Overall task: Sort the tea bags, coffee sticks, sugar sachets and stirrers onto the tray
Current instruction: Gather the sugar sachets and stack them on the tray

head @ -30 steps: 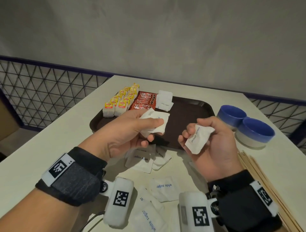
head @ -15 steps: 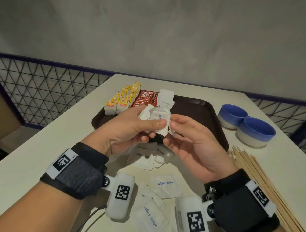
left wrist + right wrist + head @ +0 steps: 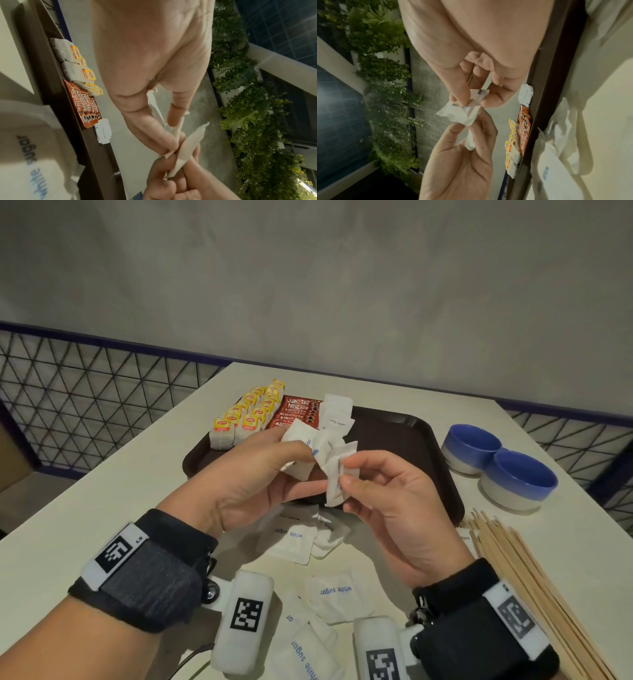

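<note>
Head view: a small bunch of white sugar sachets is pinched in the grip of the left hand, thumb on top, while one more sachet is pinched between thumb and fingertips of the right hand and held against that bunch, so both grips are clenched on paper packets above the near edge of the tray. Just beyond the grip, on the tray, tea bags with yellow tags are lined in rows, red coffee sticks are laid beside them, and a few sachets are already stacked next to those. Below the grip, loose sachets printed "white sugar" lie scattered on the worktop; to the right, wooden stirrers lie off the tray. Judged from this, tea and coffee are sorted, sugar is partly done, stirrers untouched.
</note>
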A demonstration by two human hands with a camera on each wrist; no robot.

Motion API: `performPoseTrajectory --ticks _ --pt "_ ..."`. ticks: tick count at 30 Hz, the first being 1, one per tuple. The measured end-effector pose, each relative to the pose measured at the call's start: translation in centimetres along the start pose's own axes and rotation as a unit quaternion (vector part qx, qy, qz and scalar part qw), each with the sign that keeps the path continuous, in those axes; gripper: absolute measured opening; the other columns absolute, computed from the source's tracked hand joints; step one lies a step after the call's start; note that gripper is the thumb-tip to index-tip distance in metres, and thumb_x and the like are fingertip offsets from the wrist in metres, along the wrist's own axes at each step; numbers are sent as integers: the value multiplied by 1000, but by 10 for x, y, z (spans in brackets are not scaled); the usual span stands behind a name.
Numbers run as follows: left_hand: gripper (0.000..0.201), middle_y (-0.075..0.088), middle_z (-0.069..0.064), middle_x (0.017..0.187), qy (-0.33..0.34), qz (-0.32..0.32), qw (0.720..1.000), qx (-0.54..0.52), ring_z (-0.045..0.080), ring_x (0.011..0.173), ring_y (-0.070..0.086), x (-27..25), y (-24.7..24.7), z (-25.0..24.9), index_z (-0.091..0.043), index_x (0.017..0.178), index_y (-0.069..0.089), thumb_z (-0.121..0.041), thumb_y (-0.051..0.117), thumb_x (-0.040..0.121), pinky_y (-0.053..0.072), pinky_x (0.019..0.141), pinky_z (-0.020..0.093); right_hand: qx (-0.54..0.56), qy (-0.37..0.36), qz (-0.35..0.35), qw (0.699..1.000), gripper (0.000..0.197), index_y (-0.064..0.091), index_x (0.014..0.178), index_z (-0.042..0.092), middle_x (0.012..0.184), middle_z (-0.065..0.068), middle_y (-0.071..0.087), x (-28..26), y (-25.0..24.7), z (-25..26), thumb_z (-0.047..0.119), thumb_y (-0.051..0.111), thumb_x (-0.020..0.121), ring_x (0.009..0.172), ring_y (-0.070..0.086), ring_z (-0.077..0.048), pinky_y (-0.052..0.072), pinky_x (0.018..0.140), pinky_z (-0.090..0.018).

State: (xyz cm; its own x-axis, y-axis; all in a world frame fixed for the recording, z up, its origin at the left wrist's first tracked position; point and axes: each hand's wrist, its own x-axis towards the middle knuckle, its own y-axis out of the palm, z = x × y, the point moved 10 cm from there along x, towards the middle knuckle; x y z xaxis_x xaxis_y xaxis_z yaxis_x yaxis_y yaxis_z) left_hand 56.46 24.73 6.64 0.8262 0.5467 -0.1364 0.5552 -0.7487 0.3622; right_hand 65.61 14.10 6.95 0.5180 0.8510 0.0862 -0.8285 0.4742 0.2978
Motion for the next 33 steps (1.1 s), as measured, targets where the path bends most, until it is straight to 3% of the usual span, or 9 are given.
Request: performPoseTrajectory --ticks 3,6,11,16,20,24,26,30,33 --pt "28 79 14 107 -20 -2 999 -48 25 91 78 0 2 3 -3 126 67 -14 55 102 65 66 31 -49 -11 -14 999 18 72 95 3 91 -15 75 0 -2 1 -12 66 86 73 65 -21 53 63 -28" --pt "32 78 11 106 -12 19 1000 4 20 88 76 -2 7 2 -11 114 73 -32 67 91 65 69 28 -79 -25 -13 996 24 68 101 5 96 -18 75 -1 -1 4 -14 67 86 77 65 -24 54 62 -29" --pt "23 79 13 102 -6 -40 999 9 20 81 77 2 -9 3 -5 118 67 -1 62 97 62 56 25 -50 -23 -16 998 42 60 118 13 101 -10 77 -4 1 13 -15 61 88 88 75 -28 58 65 -33" --pt "29 78 14 114 -13 -34 999 -15 25 97 78 0 -9 2 -4 125 66 -2 63 96 65 64 26 73 8 -101 992 27 66 111 9 99 -6 78 0 -25 12 -9 59 92 91 77 -24 63 71 -34" --pt "34 78 14 115 -16 -21 999 -20 25 99 78 -1 -4 4 -8 127 67 -5 67 93 65 66 27 162 44 -108 980 20 65 106 10 101 -12 77 0 -25 6 0 63 89 88 72 -20 56 84 -33" --pt "31 79 13 113 -14 -13 1000 3 25 95 79 0 -1 6 -10 127 67 -10 66 96 66 73 32 163 70 -76 981 34 62 110 9 101 -13 71 -1 -16 1 6 71 77 71 60 -12 47 62 -23" --pt "31 79 12 113 -11 -7 1000 8 24 94 79 1 2 8 -11 127 67 -12 65 96 66 75 32 145 74 -78 984 30 62 105 7 101 -17 73 -1 -16 -2 4 72 77 67 63 -11 50 56 -20" --pt "31 79 12 114 -12 9 1000 9 22 93 79 0 6 9 -11 125 68 -13 64 95 65 75 33 125 88 -99 983 32 61 110 3 104 -21 76 0 -20 -11 -1 73 81 75 71 -19 57 59 -21" --pt "30 78 14 115 -25 23 999 7 25 98 78 -1 8 10 -7 128 64 -5 60 99 66 76 34 120 119 -109 980 38 66 120 6 101 -16 77 0 -25 -18 2 73 83 70 66 -15 56 60 -24"
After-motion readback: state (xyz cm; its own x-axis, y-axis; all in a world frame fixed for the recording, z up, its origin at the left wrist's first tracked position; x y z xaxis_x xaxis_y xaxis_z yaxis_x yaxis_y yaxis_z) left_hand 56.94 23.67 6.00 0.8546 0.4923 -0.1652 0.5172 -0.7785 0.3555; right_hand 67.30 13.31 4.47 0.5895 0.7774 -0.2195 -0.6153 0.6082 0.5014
